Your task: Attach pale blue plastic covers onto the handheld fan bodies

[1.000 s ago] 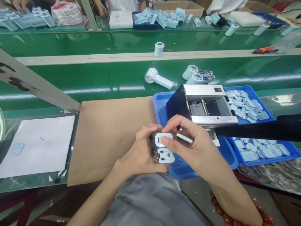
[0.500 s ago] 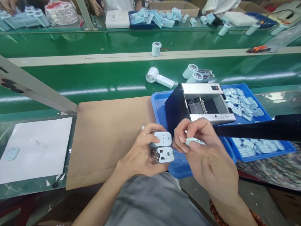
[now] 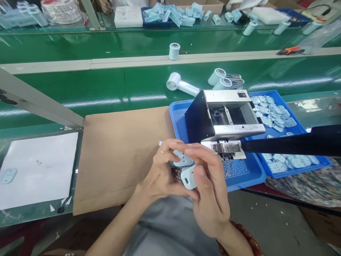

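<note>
The pale blue covers (image 3: 183, 159) held in the left hand (image 3: 162, 174) and the one (image 3: 189, 176) pressed by the right hand (image 3: 210, 192) are seen to be smooth, matt plastic; metal contacts (image 3: 176, 173) are glimpsed beneath. The machine (image 3: 226, 115) on the blue tray (image 3: 177, 115) is made of brushed metal with a dark, slightly glossy side panel. Both trays are of glossy plastic. The green belt (image 3: 106, 85) is shiny, with light reflected in streaks. A matt brown cardboard sheet (image 3: 119, 149) is laid at the near edge of the bench, beside matt white paper (image 3: 39, 167) under glass. Polished wooden beads (image 3: 245, 236) are worn at the right wrist. Grey cloth (image 3: 170, 227) is matt.
</note>
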### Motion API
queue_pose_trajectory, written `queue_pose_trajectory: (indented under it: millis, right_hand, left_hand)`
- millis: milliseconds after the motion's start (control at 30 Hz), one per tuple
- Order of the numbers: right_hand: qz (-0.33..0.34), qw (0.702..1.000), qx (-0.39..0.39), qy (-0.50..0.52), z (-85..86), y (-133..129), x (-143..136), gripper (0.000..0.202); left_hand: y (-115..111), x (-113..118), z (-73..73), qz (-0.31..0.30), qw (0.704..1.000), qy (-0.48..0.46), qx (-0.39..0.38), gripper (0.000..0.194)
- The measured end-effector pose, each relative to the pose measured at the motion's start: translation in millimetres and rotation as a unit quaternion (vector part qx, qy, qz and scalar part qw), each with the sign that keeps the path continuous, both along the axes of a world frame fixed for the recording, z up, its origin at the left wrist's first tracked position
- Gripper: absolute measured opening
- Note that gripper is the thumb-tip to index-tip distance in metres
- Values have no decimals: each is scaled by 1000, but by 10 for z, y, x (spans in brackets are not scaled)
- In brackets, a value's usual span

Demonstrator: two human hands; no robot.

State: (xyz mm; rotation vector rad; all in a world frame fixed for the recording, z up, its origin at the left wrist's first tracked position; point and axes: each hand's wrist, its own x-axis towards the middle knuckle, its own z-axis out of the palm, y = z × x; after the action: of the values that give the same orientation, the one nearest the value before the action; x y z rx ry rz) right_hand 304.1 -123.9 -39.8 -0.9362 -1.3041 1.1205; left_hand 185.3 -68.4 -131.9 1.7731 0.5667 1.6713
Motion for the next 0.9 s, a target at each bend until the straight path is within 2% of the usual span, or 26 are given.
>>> queue_pose_trajectory:
  millis: [67,167,233,333,400,500,600,733,900]
  right_hand:
    - [-16,999,-14,24,-47,-22,-18,36]
    - [-3,991,-46,128,-63,-44,-61,28]
    - [11,984,-44,172,-49,-43,-84,26]
    - [13,992,-29,120,-35,18,-2,20]
    - [-26,998,-18,50,-48,119,188,12]
    - [-159,986,3,-42,-108,332,638,40]
    - [-259,961,41,-87,-198,521,1076,53]
    - [-318,937,105,-102,-357,656,1473,63]
    - [-374,884,257,-108,-556,768,1834,84]
  left_hand:
    - [-29,14,15,9,1000,-3,-3,72]
    - [-76,29,44,34,999,-1,-13,59]
    - [-95,29,55,38,999,4,-17,64]
    - [-110,21,64,38,999,12,-16,81]
    - [-117,19,74,41,999,20,-29,77]
    - [-119,27,103,37,999,20,-28,58]
    - [-104,42,144,35,999,32,-17,57]
    - [-72,65,171,40,998,50,-4,57]
    - [-36,99,135,61,994,79,35,67]
